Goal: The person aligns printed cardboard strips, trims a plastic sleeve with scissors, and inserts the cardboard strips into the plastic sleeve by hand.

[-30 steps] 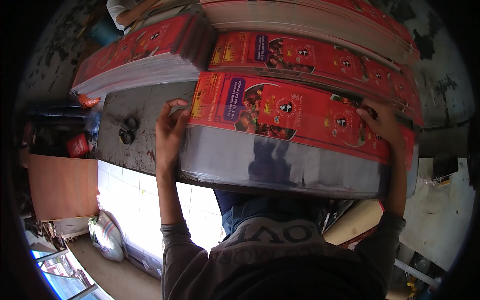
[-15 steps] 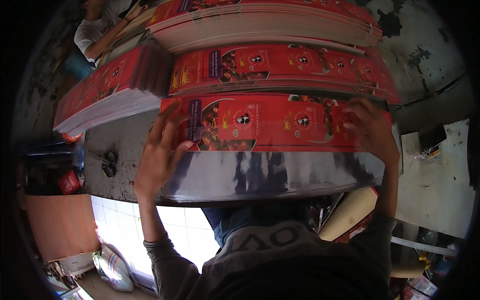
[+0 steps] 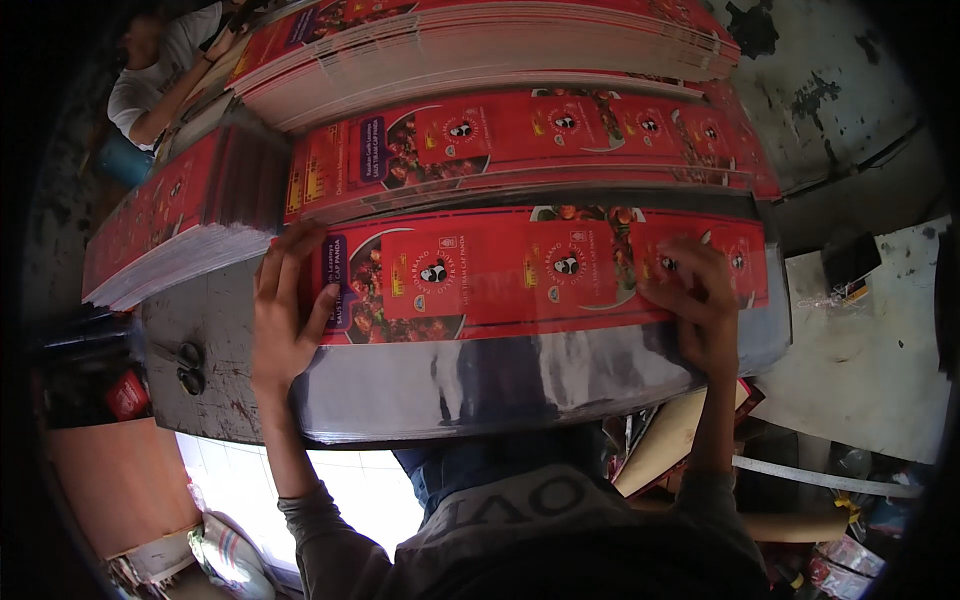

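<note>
Left hand: my left hand (image 3: 285,315) sits at 9 o'clock on the red sheet, fingers spread and unclenched over its end, thumb lying on the print
Right hand: the right hand (image 3: 700,300) is at 3 o'clock, fingers bent over the sheet; honestly can't tell if it's pinching it or just resting
Red sheet: the printed red sheet (image 3: 490,275) lies between both hands, so call it the middle of the clock
Glossy pile: a shiny plastic-looking stack (image 3: 480,385) under it, sticking out at 6 o'clock
More prints: a near red stack (image 3: 530,140) at 12, a taller stack (image 3: 500,65) right behind it, plus a left stack (image 3: 150,215) between 9 and 10
Scissors: dark-handled scissors (image 3: 188,370) between 8 and 9, on the worn dark table (image 3: 220,325)
Neighbour: another person (image 3: 140,95) in a white top, out at 10
Pale board: light scuffed board (image 3: 870,350), between 3 and 4
</note>
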The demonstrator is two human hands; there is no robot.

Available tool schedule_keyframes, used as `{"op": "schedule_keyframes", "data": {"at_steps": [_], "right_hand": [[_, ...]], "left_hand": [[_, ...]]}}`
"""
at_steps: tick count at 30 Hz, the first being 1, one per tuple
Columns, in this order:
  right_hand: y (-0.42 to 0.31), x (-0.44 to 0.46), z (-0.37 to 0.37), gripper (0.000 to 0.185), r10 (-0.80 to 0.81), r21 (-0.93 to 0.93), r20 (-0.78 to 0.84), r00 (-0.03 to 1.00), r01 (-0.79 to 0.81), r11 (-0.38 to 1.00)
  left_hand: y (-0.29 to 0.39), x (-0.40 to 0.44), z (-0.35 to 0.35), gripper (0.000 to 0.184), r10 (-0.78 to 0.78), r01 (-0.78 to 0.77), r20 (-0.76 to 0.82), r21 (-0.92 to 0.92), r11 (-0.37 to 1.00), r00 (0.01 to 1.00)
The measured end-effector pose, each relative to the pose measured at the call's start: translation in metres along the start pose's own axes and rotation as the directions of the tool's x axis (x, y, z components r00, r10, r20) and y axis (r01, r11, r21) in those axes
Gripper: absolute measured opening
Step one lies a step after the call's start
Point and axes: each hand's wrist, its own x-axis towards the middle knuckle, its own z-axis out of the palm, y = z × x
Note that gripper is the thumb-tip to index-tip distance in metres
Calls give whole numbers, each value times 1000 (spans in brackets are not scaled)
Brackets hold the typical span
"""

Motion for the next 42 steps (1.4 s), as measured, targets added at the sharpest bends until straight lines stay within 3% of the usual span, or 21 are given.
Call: {"op": "schedule_keyframes", "data": {"at_steps": [2,4,8,13,17,19,23,25,28,31,42], "right_hand": [[3,-2,0,28,-21,21,6,1000,21,1000],[10,-7,1,28,-22,274,-40,999,32,961],[9,-11,-1,30,79,351,-75,994,-48,935],[2,-1,-2,34,29,91,-5,1000,-29,995],[3,1,5,35,32,41,-69,997,-29,999],[2,1,10,36,135,-89,-125,983,-147,985],[0,-4,9,35,277,-21,-162,947,-284,959],[5,-10,7,33,124,160,-100,987,-107,981],[6,-4,2,31,-2,31,-36,999,4,1000],[7,-4,6,28,-32,1,-76,997,32,999],[3,-3,4,32,-111,-88,36,993,114,990]], "left_hand": [[-1,0,-1,43,0,0,4,19,1000,1000],[0,-1,-1,42,-12,11,4,26,1000,1000],[-1,-1,1,41,-12,12,7,-3,1000,1000],[0,1,0,36,-16,16,28,7,1000,999],[0,0,0,37,-22,22,20,8,1000,1000],[0,-1,1,37,-26,26,19,9,1000,999],[-1,-1,0,37,-19,19,15,27,999,1000],[0,-2,-1,37,-30,30,15,29,999,999],[2,-3,-1,36,-41,40,16,40,998,999],[1,0,-2,36,-13,12,11,47,999,1000],[6,-1,2,37,-14,14,-13,37,999,1000]]}}
